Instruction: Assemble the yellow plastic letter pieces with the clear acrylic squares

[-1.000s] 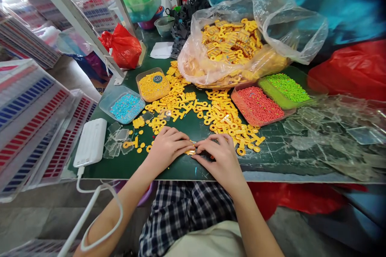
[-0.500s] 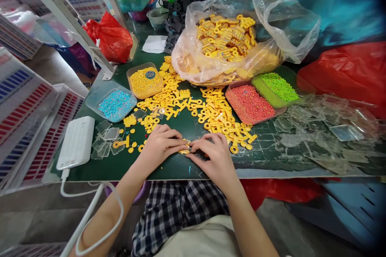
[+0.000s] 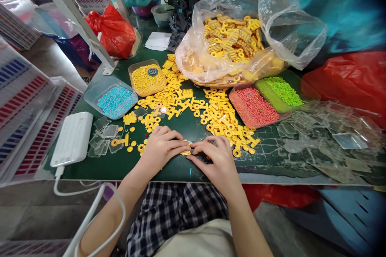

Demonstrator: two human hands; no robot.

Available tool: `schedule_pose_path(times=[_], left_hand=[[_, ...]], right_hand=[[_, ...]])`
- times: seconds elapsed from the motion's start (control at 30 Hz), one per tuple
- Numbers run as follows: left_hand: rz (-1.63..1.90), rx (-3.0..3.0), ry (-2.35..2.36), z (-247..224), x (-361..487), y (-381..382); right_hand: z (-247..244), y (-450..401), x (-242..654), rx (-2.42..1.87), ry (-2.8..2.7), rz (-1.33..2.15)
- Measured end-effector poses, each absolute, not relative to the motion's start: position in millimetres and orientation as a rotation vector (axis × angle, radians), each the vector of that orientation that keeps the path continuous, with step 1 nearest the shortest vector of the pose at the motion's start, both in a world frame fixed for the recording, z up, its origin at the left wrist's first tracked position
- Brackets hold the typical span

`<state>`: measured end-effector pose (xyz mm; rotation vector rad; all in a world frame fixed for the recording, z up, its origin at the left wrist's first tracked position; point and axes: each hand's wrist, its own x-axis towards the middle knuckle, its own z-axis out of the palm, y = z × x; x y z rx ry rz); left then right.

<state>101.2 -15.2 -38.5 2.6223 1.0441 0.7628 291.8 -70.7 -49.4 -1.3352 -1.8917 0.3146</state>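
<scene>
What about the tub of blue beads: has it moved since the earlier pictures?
No: the tub of blue beads keeps its place near the white post; only the view shifted.

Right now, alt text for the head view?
Left hand and right hand hold a small yellow piece at a green tabletop. Beyond lie loose yellow parts, tubs of coloured beads and an open clear bag of yellow pieces.

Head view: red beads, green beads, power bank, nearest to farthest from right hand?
1. Red beads: ahead and right of the right hand.
2. Green beads: just beyond the red.
3. Power bank: far left.
</scene>
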Motion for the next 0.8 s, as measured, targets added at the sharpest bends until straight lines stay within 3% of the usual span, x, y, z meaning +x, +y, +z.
schedule_pose_path(times=[0.23, 0.53, 0.8], left_hand=[[0.749, 2.649, 1.050, -41, 101, -13], [0.995, 2.453, 1.343, -29, 92, -15], [0.895, 2.509, 1.223, -31, 92, -13]], right_hand=[[-50, -70, 293, -1.289, -1.919, 0.310], [-47, -70, 293, -1.293, -1.930, 0.339], [-53, -69, 293, -1.244, -1.935, 0.276]])
